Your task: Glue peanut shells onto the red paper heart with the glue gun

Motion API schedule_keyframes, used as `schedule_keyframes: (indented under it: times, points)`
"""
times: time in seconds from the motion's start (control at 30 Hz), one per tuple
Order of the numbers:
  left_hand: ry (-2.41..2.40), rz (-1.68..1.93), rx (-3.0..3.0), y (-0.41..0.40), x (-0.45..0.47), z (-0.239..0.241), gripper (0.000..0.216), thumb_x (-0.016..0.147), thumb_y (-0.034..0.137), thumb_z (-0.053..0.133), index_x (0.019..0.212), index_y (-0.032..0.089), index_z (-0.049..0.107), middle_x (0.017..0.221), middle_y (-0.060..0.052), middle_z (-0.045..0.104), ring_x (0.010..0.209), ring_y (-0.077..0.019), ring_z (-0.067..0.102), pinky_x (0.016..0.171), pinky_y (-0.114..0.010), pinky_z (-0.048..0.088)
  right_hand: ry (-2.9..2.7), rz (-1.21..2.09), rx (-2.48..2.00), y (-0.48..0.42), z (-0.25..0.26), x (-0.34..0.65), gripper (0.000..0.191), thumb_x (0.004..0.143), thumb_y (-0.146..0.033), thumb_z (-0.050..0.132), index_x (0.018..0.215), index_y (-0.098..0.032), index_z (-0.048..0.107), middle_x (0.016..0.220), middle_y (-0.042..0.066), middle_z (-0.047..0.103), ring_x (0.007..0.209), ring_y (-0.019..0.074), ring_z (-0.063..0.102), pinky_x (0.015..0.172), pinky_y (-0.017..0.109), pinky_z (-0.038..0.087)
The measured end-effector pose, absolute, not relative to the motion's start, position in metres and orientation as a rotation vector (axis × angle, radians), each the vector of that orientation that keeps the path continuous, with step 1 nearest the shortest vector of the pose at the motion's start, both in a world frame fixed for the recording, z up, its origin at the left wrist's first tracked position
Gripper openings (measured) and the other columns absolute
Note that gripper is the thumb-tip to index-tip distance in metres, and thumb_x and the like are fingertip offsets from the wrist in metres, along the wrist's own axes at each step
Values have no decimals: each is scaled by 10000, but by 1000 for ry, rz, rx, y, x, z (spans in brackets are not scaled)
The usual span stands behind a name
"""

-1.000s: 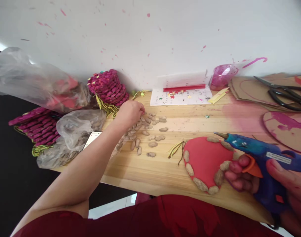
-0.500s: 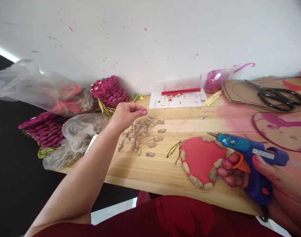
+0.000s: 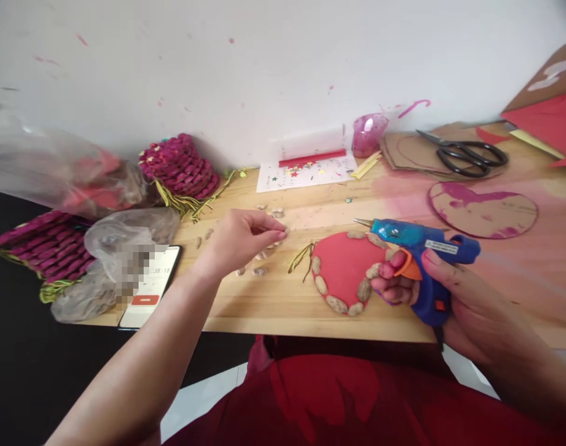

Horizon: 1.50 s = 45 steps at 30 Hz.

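Now, from the head camera, two clear plastic bags lie at the left end of the wooden table [image 3: 283, 297]. The upper plastic bag [image 3: 55, 170] holds red and brown pieces that I cannot identify. The lower plastic bag [image 3: 120, 244] seems to hold peanut shells, but a blurred patch covers part of it. A phone [image 3: 150, 291] lies just beside this bag, at the table edge. Behind them stand stacks of woven magenta mats [image 3: 181, 164]. Near the wall is a small pink cup [image 3: 369, 133]; its content is not visible.

The left hand [image 3: 239, 238] hovers over the loose peanut shells [image 3: 259, 271], with thumb and fingers pinched together; something small may be between the fingertips, but I cannot tell for sure. The red foam heart [image 3: 343, 263] lies flat on the table between both hands, and peanut shells are placed around its border. The right hand [image 3: 450, 291] is closed around the blue glue gun [image 3: 417, 248], a finger on the orange trigger, and the nozzle points left above the upper edge of the heart. Black scissors [image 3: 464, 152] lie on cardboard well apart, at the far right.
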<state>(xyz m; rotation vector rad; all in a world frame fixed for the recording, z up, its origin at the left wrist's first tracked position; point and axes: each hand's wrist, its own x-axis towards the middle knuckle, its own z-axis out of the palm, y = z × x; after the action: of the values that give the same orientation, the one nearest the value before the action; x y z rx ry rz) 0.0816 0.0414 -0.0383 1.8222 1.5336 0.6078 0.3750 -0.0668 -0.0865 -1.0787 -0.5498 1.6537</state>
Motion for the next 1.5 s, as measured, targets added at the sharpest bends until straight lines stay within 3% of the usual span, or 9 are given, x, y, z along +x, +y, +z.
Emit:
schedule_keyframes:
  times: [0.13, 0.3, 0.4, 0.53, 0.67, 0.9, 1.07, 1.27, 1.5]
  points:
    - [1685, 380, 2138, 33, 114, -49, 72, 809, 233, 739, 817, 226, 810, 760, -17, 776, 710, -202, 706, 726, -332, 536, -601, 1643, -1053, -67, -87, 374, 302, 789, -491, 827, 866, -210, 748, 915, 77, 732, 885, 266, 760, 771, 331, 658]
    - [1789, 351, 2251, 39, 120, -52, 130, 867, 261, 713, 961, 208, 787, 755, -33, 770, 717, -217, 699, 775, -359, 529, -626, 1635, -1048, -67, -87, 375, 292, 813, -503, 801, 855, -219, 751, 895, 70, 729, 866, 259, 759, 753, 326, 654]
    - [1669, 419, 2346, 44, 109, -50, 136, 899, 233, 656, 929, 216, 788, 814, -36, 781, 736, -199, 690, 799, -349, 531, -617, 1649, -1044, -68, -87, 376, 275, 821, -492, 799, 855, -223, 755, 894, 68, 732, 863, 253, 758, 742, 311, 652]
    - [1345, 523, 2567, 52, 97, -58, 187, 866, 151, 648, 982, 212, 782, 994, -52, 787, 946, -218, 683, 901, -359, 527, -601, 1671, -1034, -67, -88, 376, 274, 821, -494, 802, 864, -226, 759, 905, 72, 736, 891, 265, 757, 754, 322, 654]
    - [1253, 445, 2645, 57, 97, -68, 142, 884, 146, 645, 893, 205, 774, 913, -41, 788, 913, -223, 674, 944, -391, 507, -585, 1656, -1039, -66, -91, 376, 240, 847, -469, 782, 894, -235, 766, 920, 68, 736, 900, 264, 759, 765, 330, 657]
    - [1608, 522, 2511, 52, 92, -54, 209, 928, 349, 654, 838, 217, 789, 805, -45, 764, 823, -218, 681, 797, -336, 515, -564, 1663, -1066, -67, -89, 376, 258, 838, -481, 791, 887, -229, 768, 898, 64, 731, 870, 258, 763, 731, 317, 660]
    - [1426, 527, 2604, 50, 92, -58, 237, 929, 168, 572, 961, 225, 799, 949, -45, 792, 940, -220, 695, 867, -335, 519, -555, 1679, -1056, -67, -89, 377, 248, 832, -475, 797, 887, -236, 762, 915, 65, 732, 874, 261, 760, 743, 324, 659]
    - [1309, 496, 2732, 53, 99, -70, 165, 917, 186, 652, 827, 212, 788, 851, -53, 777, 862, -229, 660, 860, -365, 511, -562, 1686, -1059, -67, -87, 376, 270, 825, -491, 799, 870, -228, 751, 921, 67, 730, 860, 258, 756, 738, 316, 652]
    - [1371, 398, 2772, 50, 103, -71, 214, 935, 199, 616, 836, 208, 806, 874, -80, 775, 885, -260, 638, 838, -388, 505, -553, 1672, -1042, -67, -86, 375, 245, 832, -461, 800, 862, -223, 750, 917, 60, 725, 857, 245, 757, 760, 323, 646]
